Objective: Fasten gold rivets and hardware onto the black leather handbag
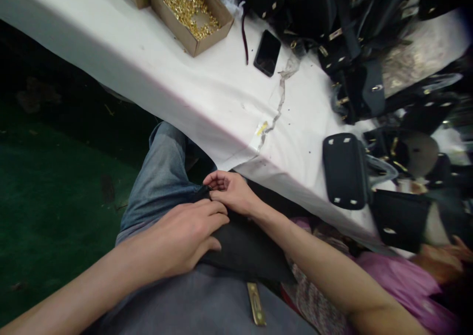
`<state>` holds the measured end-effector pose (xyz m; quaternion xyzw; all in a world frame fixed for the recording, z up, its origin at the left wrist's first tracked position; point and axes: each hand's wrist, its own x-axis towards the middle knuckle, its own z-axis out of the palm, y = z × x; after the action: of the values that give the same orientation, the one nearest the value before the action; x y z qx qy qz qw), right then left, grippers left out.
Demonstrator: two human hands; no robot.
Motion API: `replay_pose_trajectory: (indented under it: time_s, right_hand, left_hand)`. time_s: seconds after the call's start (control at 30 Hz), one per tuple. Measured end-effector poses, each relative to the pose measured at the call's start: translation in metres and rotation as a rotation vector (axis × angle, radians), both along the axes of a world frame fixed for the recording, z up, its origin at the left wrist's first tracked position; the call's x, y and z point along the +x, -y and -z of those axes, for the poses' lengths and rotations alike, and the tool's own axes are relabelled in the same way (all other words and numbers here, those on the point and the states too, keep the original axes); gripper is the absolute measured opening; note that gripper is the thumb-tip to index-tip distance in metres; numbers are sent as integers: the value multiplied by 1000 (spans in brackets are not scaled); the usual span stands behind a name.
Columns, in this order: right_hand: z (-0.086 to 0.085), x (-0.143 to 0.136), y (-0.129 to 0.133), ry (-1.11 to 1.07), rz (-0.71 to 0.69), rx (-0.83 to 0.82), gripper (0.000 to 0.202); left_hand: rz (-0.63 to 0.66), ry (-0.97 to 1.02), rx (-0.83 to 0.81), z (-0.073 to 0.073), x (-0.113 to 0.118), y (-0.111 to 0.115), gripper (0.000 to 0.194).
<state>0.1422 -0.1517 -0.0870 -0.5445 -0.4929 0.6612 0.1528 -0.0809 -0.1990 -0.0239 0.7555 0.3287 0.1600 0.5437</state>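
A black piece of leather-like material (251, 249), perhaps part of a bag, lies across my lap. My right hand (234, 192) has its fingers curled and pinches the piece at its far edge, by my knee. Just beside it, my left hand (194, 229) lies over the same piece, its fingers bent and pressing near that edge. The fingertips of my left hand are partly hidden, and whatever small part sits between the hands is too small to make out. A brass-coloured metal strip (256, 304) shows at my waist, below the piece.
A white-covered table (207, 98) runs in front of my knees. On it are a cardboard box (192, 47) of small gold-coloured fittings, a phone (267, 53), a black bag (344, 171) and a heap of black bags (364, 86). A co-worker in a pink sleeve (402, 285) sits at right.
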Motion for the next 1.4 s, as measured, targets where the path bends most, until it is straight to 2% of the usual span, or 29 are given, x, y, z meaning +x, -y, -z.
replay_pose_trajectory:
  time_s: [0.1, 0.17, 0.27, 0.33, 0.4, 0.5, 0.6, 0.7, 0.83, 0.9, 0.97, 1.03, 1.1, 1.17, 1.3, 1.4]
  right_hand:
    - [6, 2, -4, 48, -24, 46, 36]
    - [9, 4, -8, 34, -7, 19, 34]
    - [11, 10, -14, 4, 23, -14, 32]
    - [13, 13, -14, 11, 21, -11, 31]
    - [17, 14, -11, 15, 1, -4, 30]
    - [23, 11, -8, 20, -22, 15, 30]
    - [24, 6, -6, 29, -33, 52, 30]
    - [20, 3, -5, 51, -91, 141, 30]
    - [14, 2, -6, 51, -171, 200, 27]
    - [12, 4, -7, 45, -191, 202, 25]
    - [11, 5, -9, 44, -201, 204, 24]
    - [12, 6, -9, 43, -203, 209, 24]
    - [13, 5, -9, 37, -212, 223, 23]
    - [13, 4, -9, 37, -228, 241, 24]
    - [11, 1, -10, 63, -276, 260, 27]
    - [9, 1, -12, 58, -314, 252, 26]
  left_hand:
    - [0, -29, 36, -7, 14, 3, 69]
    - [-15, -102, 130, -9, 24, 2, 77]
    - [40, -207, 278, -4, 32, -4, 73]
    - [74, -226, 285, 0, 28, -10, 67]
    - [74, -216, 213, 1, 18, -16, 61]
    - [67, -185, 24, -3, 3, -25, 52]
    - [-91, -331, -75, -6, 0, -28, 66]
    - [-271, -580, -19, -1, 12, -21, 70]
    - [-326, -678, 125, 14, 34, -10, 63]
    - [-354, -713, 128, 23, 37, -7, 53]
    - [-387, -711, -11, 32, 33, -7, 49]
    - [-401, -638, -218, 41, 25, -9, 51]
    - [-391, -558, -334, 46, 17, -13, 53]
    - [-365, -545, -324, 47, 13, -17, 48]
    - [-305, -647, -204, 46, 15, -27, 27]
    - [-279, -686, -135, 48, 17, -31, 25]
